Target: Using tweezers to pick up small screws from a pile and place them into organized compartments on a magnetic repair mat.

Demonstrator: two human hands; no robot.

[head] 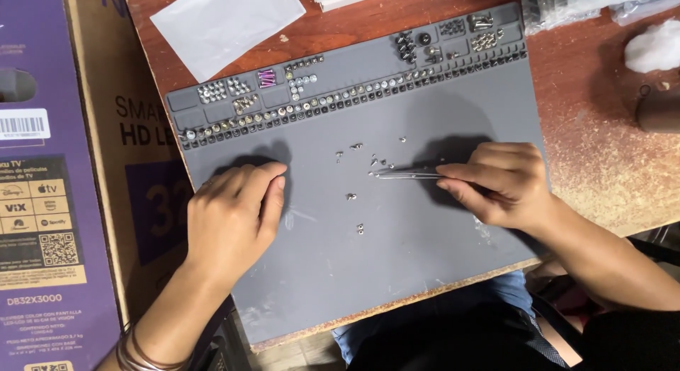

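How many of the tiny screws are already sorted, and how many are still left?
Many screws already sit in the mat's top compartments. The right hand holds tweezers at one loose screw; the left hand rests on the grey mat. About a dozen loose screws remain scattered mid-mat.

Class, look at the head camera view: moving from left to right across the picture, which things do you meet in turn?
Cardboard box → left hand → loose screws on the grey mat → tweezers → right hand → white cotton wad.
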